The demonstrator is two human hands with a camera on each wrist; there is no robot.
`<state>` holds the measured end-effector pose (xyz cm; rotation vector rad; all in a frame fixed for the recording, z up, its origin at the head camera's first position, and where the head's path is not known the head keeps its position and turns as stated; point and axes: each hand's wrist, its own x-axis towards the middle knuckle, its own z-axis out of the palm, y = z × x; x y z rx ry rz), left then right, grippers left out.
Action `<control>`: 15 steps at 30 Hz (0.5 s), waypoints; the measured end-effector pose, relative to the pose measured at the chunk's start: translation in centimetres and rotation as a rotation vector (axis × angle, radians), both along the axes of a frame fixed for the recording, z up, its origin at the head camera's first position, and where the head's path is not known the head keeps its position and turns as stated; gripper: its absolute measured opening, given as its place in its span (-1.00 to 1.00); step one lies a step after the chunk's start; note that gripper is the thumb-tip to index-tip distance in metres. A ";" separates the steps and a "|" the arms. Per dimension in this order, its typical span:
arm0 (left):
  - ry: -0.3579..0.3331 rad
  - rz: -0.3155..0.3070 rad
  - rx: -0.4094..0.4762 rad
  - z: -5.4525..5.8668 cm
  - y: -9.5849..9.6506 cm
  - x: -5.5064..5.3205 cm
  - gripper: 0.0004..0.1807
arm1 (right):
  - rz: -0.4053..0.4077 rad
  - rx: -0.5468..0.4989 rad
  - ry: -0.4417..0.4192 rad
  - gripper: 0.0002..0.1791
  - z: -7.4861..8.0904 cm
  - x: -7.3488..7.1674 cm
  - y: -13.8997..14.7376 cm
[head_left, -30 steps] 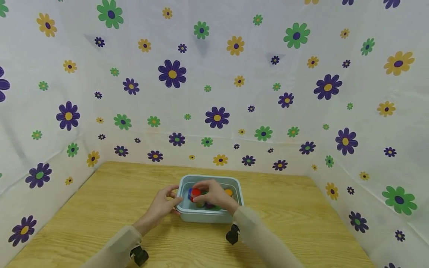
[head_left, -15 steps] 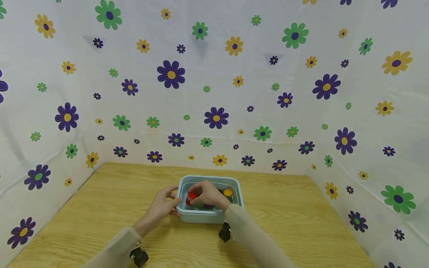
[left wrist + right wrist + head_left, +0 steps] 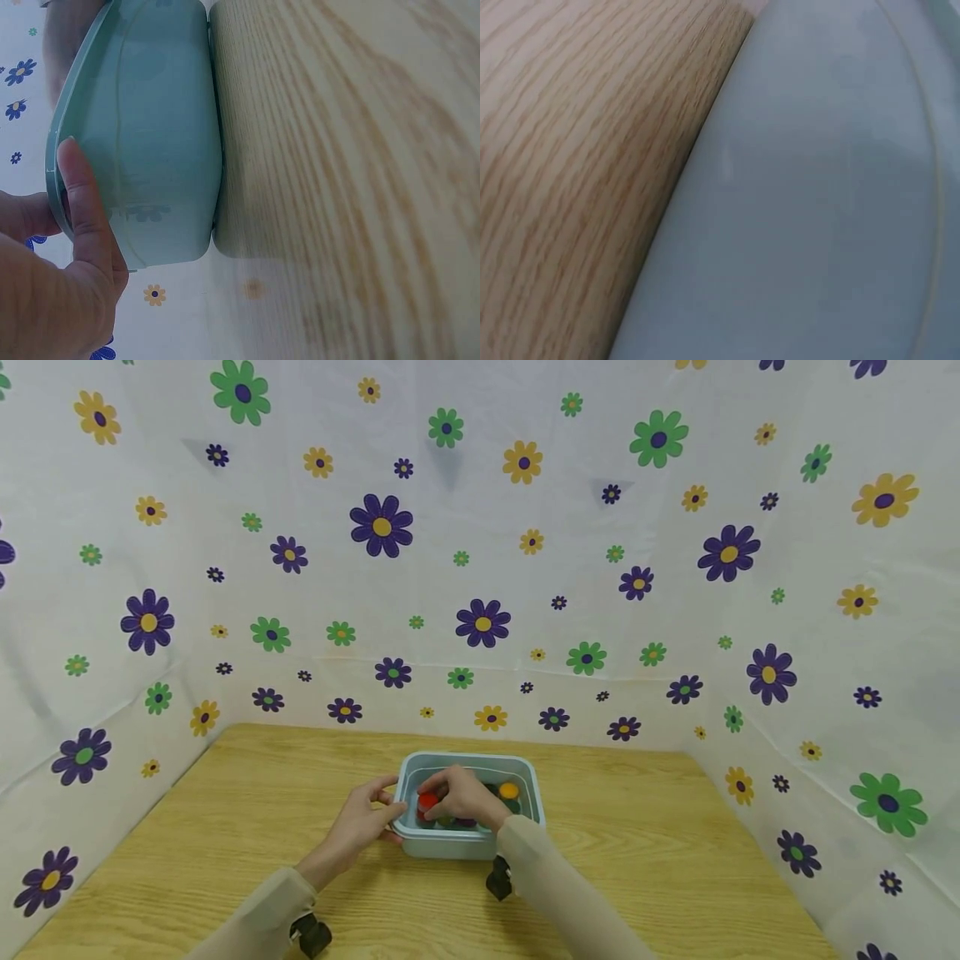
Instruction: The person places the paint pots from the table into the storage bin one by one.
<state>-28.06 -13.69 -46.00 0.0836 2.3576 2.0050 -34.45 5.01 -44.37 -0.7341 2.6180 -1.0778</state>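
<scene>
A light blue-green plastic box (image 3: 420, 847) stands on the table. At its left end my left hand (image 3: 365, 818) grips the rim, with the thumb on one side and fingers on the other. The left wrist view shows this left hand (image 3: 79, 281) on the rim, fingers along the outer wall. My right hand (image 3: 467, 797) reaches into the box and pinches a small red-topped round piece (image 3: 427, 802) near the left end. Its lower part is partly hidden by the box and fingers. Only the box wall (image 3: 795, 210) and table appear in the right wrist view.
An orange-topped round piece (image 3: 509, 791) sits at the right inside the box, among dark and green pieces partly hidden by my hand. The wood-grain table (image 3: 300, 760) is bounded by a white flowered cloth (image 3: 420, 585) at the back and sides.
My right hand has shifted left and lower inside the box with the red-topped piece. More of the orange-topped piece shows now. The left hand keeps its hold on the rim.
</scene>
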 end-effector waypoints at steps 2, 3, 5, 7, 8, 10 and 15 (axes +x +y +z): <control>0.003 0.002 -0.002 0.1 0.0 0.0 -0.42 | -0.003 0.004 -0.004 -0.58 0.0 0.0 0.0; 0.005 0.002 -0.001 0.1 0.1 0.0 -0.42 | -0.004 0.007 -0.007 -0.58 0.0 -0.1 0.0; 0.006 0.001 -0.001 0.1 0.1 0.0 -0.42 | -0.004 0.008 -0.013 -0.58 -0.1 0.0 0.0; 0.004 0.001 0.002 0.0 0.2 0.1 -0.42 | -0.001 0.012 -0.017 -0.58 -0.2 0.0 0.0; 0.002 0.000 0.005 0.0 0.2 0.1 -0.42 | 0.002 0.013 -0.019 -0.59 -0.3 0.0 0.0; -0.002 0.000 0.012 -0.1 0.2 0.2 -0.41 | 0.008 0.015 -0.016 -0.61 -0.5 0.0 0.0; 0.008 -0.005 0.024 0.0 0.1 0.2 -0.41 | 0.013 0.021 0.006 -0.65 -0.4 0.0 0.0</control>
